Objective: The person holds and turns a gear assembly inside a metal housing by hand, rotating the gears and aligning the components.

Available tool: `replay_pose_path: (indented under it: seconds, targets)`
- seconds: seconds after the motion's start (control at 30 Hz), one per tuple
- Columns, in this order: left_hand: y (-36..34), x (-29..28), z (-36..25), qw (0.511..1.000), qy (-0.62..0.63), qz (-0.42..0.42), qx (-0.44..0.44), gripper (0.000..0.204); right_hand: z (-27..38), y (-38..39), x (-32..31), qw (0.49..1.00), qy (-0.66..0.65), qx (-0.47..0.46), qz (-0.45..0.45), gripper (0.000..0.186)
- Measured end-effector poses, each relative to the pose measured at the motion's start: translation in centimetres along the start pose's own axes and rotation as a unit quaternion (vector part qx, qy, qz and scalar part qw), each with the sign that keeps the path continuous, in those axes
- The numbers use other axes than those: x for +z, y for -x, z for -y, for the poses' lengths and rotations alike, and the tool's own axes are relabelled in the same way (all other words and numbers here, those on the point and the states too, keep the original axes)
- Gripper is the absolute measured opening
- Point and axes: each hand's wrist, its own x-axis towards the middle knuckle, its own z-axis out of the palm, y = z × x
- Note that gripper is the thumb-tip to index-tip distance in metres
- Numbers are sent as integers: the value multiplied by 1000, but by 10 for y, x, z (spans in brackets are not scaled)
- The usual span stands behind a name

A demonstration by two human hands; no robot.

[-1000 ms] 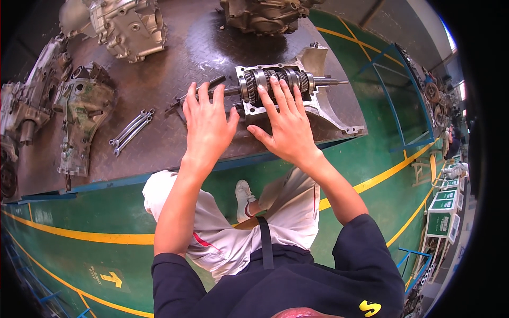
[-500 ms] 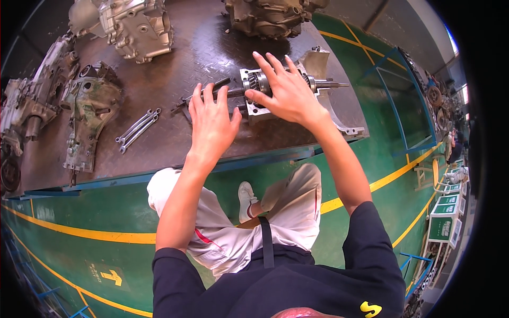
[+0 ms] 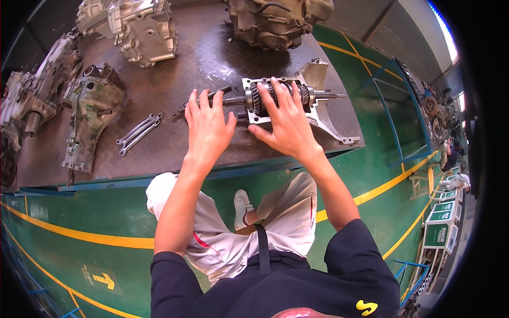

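An open gearbox housing [image 3: 250, 120] with a row of steel gears [image 3: 254, 96] and a long shaft [image 3: 334, 95] lies on the dark steel bench. My right hand [image 3: 283, 122] is spread over it, fingertips on or just above the gears, partly hiding them. My left hand [image 3: 208, 127] is open beside it, its fingertips over the shaft's left end and a dark metal bar [image 3: 179, 113]; whether they touch is unclear. To the left lie several combination wrenches [image 3: 139, 132].
Cast metal casings [image 3: 143, 34] [image 3: 270, 26] [image 3: 93, 122] stand along the bench [image 3: 159, 90]. Beyond its edge are a blue frame [image 3: 400, 114] and yellow floor lines. A person [image 3: 452, 153] is far right, near white-and-green boxes [image 3: 440, 222].
My right hand rose and moved up across the housing half a second ago; it is now lower again, fingers over the gears. The view has shifted slightly. My left hand stays spread.
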Motion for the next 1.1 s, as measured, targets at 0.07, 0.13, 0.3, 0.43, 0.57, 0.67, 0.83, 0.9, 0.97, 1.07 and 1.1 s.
replay_pose_path:
  seconds: [0.07, 0.13, 0.3, 0.43, 0.57, 0.67, 0.83, 0.9, 0.97, 1.07, 1.1]
  targets:
    - [0, -1, -2, 1000, 1, -2, 0, 56, 2, 13, 0, 1000, 4, -6, -3, 89]
    - [0, -2, -4, 1000, -5, 8, -5, 55, 7, 23, -2, 1000, 3, 0, -1, 89]
    - [0, 1, -9, 1000, 2, 17, 5, 55, 9, 24, -2, 1000, 18, 11, 14, 87]
    - [1, 1, -7, 1000, -4, 13, 6, 55, 14, 15, -1, 1000, 14, 18, 14, 87]
    - [0, 2, -7, 1000, -1, 14, 3, 56, 8, 8, 5, 1000, 22, 15, 1, 88]
    - [-1, 1, -6, 1000, -5, 23, -2, 56, -1, -2, 9, 1000, 10, 20, -13, 89]
    - [-1, 4, -1, 1000, -11, 20, -13, 57, -13, -25, 13, 999, 42, 23, 26, 90]
    - [-1, 11, 0, 1000, -6, 20, -13, 58, -17, -34, 13, 998, 45, 33, 32, 91]
    - [-1, 15, 1, 998, -58, 26, -20, 58, -15, -39, 13, 996, 28, 60, 57, 92]
    - [-1, 16, 1, 996, -80, 19, -29, 59, -13, -28, 23, 999, 32, 27, -32, 89]
    - [0, 17, 0, 996, -77, 19, -27, 59, -11, -20, 26, 998, 37, 22, -46, 87]
